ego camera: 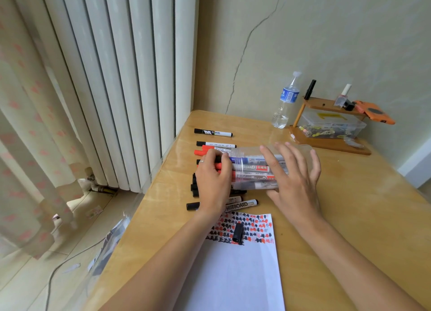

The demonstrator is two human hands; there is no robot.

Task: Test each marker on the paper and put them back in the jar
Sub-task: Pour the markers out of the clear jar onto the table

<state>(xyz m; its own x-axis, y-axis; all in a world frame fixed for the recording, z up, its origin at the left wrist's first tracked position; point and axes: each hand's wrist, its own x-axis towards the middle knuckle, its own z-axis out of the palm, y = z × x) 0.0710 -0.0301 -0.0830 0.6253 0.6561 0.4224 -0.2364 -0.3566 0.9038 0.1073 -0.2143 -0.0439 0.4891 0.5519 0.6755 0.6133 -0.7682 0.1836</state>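
Note:
A clear plastic jar (251, 152) lies on its side on the wooden table (349, 217), its mouth facing left, with several markers inside. My right hand (293, 184) rests on the jar's right half with fingers spread and straight. My left hand (213, 182) curls its fingers around a red marker (218, 166) at the jar's mouth. More markers (215, 145) lie in a row left of the jar, and one labelled WHITEBOARD (242, 204) lies in front. The white paper (233, 275) in front carries red and black test marks. A loose black cap (238, 232) lies on it.
A water bottle (285, 100) stands at the back by the wall. Right of it, a wooden shelf (331, 142) holds a clear box of small items and an orange object. A single black marker (213, 132) lies apart at the far left. The table's left edge drops beside a radiator.

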